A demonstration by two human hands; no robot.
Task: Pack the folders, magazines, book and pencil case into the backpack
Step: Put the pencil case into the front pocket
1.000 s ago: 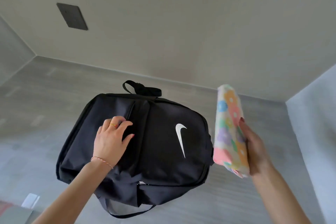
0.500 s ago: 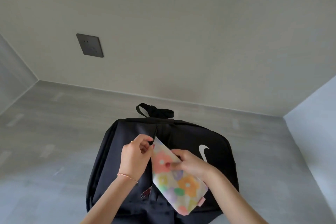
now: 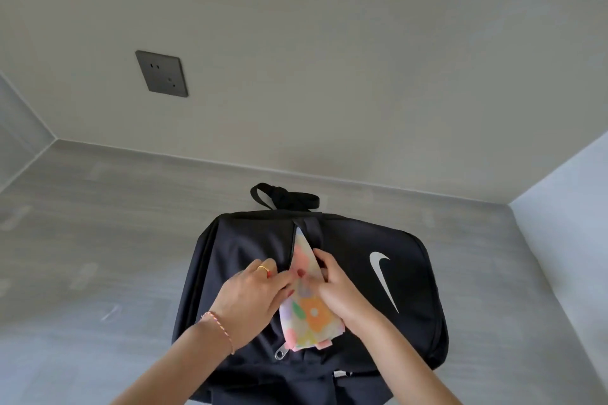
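A black backpack (image 3: 408, 246) with a white swoosh lies flat on the grey floor, its carry handle toward the wall. A pastel floral pencil case (image 3: 309, 316) sits partly inside the backpack's front zip pocket, its far corner tucked into the slot and its near end sticking out. My left hand (image 3: 250, 296) pinches the pocket's left edge and holds it apart. My right hand (image 3: 335, 289) grips the pencil case from the right, thumb on its top. No folders, magazines or book are in view.
Grey wood-look floor (image 3: 98, 256) spreads to the left and right of the backpack. A pale wall with a dark socket plate (image 3: 162, 73) stands behind, and a second wall (image 3: 566, 256) closes in on the right.
The pencil case went from held beside the backpack to over the front pocket, and now its far corner is inside the slot. My left hand has shifted to the pocket's edge.
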